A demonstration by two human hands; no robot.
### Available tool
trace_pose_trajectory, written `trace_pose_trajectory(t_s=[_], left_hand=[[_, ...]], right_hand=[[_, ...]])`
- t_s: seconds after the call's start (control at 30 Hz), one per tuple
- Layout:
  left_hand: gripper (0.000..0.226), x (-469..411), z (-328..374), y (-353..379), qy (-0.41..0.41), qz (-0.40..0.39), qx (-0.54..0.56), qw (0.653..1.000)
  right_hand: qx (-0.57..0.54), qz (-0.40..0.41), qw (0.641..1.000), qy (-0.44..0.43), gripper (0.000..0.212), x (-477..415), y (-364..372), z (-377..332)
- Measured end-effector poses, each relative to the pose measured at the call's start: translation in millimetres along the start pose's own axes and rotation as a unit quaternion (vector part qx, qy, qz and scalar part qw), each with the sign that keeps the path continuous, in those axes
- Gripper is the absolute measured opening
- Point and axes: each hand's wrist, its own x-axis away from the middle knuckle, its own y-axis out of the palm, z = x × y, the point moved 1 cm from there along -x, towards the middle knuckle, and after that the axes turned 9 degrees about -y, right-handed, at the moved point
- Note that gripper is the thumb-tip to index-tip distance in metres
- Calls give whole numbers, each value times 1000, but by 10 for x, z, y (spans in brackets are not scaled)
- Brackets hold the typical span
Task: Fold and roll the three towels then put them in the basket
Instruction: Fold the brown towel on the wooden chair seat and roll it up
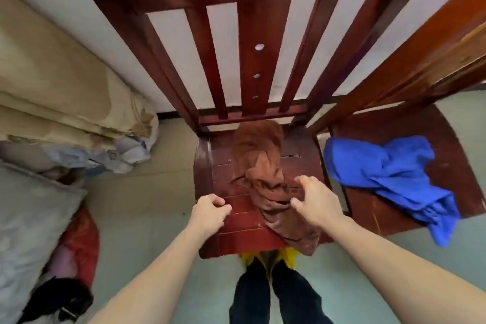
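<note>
A crumpled brown towel (265, 173) lies lengthwise on the seat of a dark red wooden chair (226, 221), its near end hanging over the front edge. My right hand (315, 200) hovers open just above the towel's right side, fingers spread. My left hand (210, 209) is over the bare seat to the left of the towel, fingers loosely curled, holding nothing. A crumpled blue towel (391, 181) lies on a second chair seat (373, 218) to the right. No third towel and no basket are in view.
The chair's slatted back (252, 66) rises right behind the brown towel. Folded bedding and pillows (52, 102) pile up at the left, with a red bag (79, 242) on the floor. My legs and yellow slippers (271, 258) stand at the seat's front edge.
</note>
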Motion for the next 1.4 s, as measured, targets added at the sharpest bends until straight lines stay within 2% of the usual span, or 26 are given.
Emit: trace_pose_trajectory(t_s=[0.13,0.2,0.27,0.33,0.43,0.5,0.57,0.63,0.7,0.73,0.77,0.8,0.87,0.9,0.93,0.97,1.0,1.03,1.1,1.2,1.23,1.27,1.33,1.37,1.4], left_hand=[[31,-646,70,243,5,47,42,998],[38,-853,149,374,24,56,51,997],[27,-1030,198,549,51,67,49,995],[11,-1123,237,656,53,103,61,991],[8,-1184,198,573,-15,176,171,969],[10,-1171,148,347,-56,230,244,940],[17,-1149,126,145,-77,267,254,926],[16,-1091,179,60,-77,284,266,918],[19,-1026,225,74,-82,294,309,901],[21,-976,233,108,-93,290,340,890],[24,-930,222,164,-111,272,372,881],[29,-868,200,245,-138,240,392,877],[38,-746,144,495,-201,150,390,886],[40,-685,126,651,-227,91,375,894],[41,-626,119,814,-246,22,360,900],[40,-587,110,975,-256,-44,355,898],[38,-561,112,1108,-259,-87,357,893],[35,-552,120,1195,-257,-101,371,886],[27,-585,118,1227,-245,-62,441,861],[12,-675,14,1001,-229,40,544,806],[6,-687,-36,913,-218,64,543,809],[6,-684,-84,839,-202,87,510,831],[19,-662,-178,745,-156,136,384,900],[22,-645,-230,725,-135,156,343,916],[24,-638,-283,709,-124,163,327,923]], right_hand=[[-102,30,994,18,84,-382,477,159],[-157,35,987,21,90,-535,664,224],[-201,40,979,8,84,-639,848,301],[-222,56,973,2,65,-673,945,326],[-257,108,960,16,34,-595,945,463],[-244,136,960,28,25,-445,900,607],[-210,159,965,16,21,-229,871,718],[-182,136,974,-15,24,-32,860,728],[-166,50,984,-36,26,102,900,670],[-147,17,988,-48,24,136,902,649],[-131,19,989,-59,20,127,873,634],[-131,58,988,-59,14,77,831,641],[-186,168,968,-3,10,-146,703,678],[-219,199,955,39,19,-308,658,709],[-259,191,943,85,32,-483,641,733],[-300,161,931,130,43,-643,661,739],[-341,128,917,163,44,-755,693,716],[-378,102,904,173,34,-816,746,690],[-376,123,906,152,12,-774,811,662],[-311,213,915,145,11,-424,831,764],[-303,212,917,148,12,-272,857,805],[-288,179,928,153,13,-132,910,829],[-254,34,952,166,12,87,1052,803],[-241,-24,956,165,13,143,1090,771],[-231,-41,958,162,16,130,1087,747]])
